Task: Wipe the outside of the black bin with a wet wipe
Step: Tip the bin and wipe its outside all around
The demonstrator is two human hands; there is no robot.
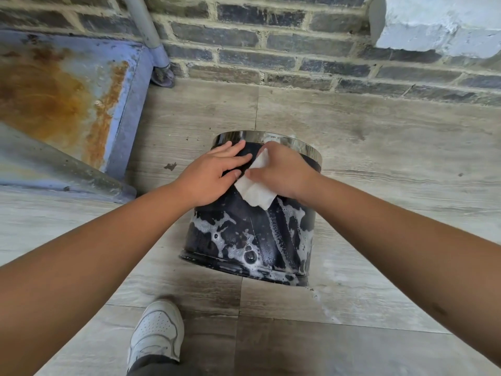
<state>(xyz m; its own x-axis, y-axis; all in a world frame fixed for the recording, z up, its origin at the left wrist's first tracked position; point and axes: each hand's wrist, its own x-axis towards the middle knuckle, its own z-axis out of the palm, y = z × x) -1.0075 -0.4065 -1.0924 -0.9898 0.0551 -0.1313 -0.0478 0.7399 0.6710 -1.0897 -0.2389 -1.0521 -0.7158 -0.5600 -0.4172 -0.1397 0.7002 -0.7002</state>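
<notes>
A round black bin with a shiny metal band at one end is seen lying tilted on the grey wood-grain tiled floor, near the middle of the view. Its long axis runs away from the person toward the dark brick wall: the metal-banded end is pointed at the wall and the dark ringed end is turned toward the camera. Whether the banded end is the mouth or the base cannot be told, since neither end face is shown. Its upward-facing side is streaked with white soapy foam.

The left hand is laid flat on the upper side of the bin near the band, fingers straight and spread, gripping nothing. Just beside it, the right hand is curled over a folded white wet wipe, which is pressed against the bin's side; a corner of the wipe hangs out below the hand. The right fingertips are hidden behind the hand and wipe, so the exact grip cannot be made out.

The bin's underside and far side are hidden. At the left, a rusted blue-painted metal frame and a grey pipe are cut off by the frame edge. A white perforated sneaker is seen at the bottom, partly cut off.
</notes>
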